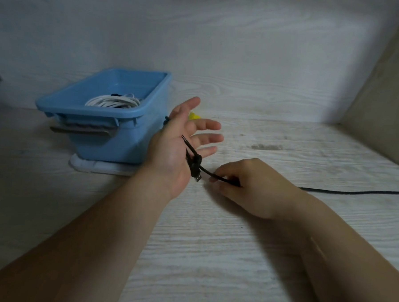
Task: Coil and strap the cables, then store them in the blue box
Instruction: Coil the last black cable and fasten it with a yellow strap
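Your left hand (175, 147) is held up with the palm showing and the fingers spread and straight. The black cable (205, 170) crosses that palm, and its plug (197, 177) hangs at the heel. Your right hand (245, 183) pinches the same cable just beside the plug, and the rest trails right across the table (212, 244). The box (115, 142) stands just left of your left hand, with a coiled white cable (111, 101) inside.
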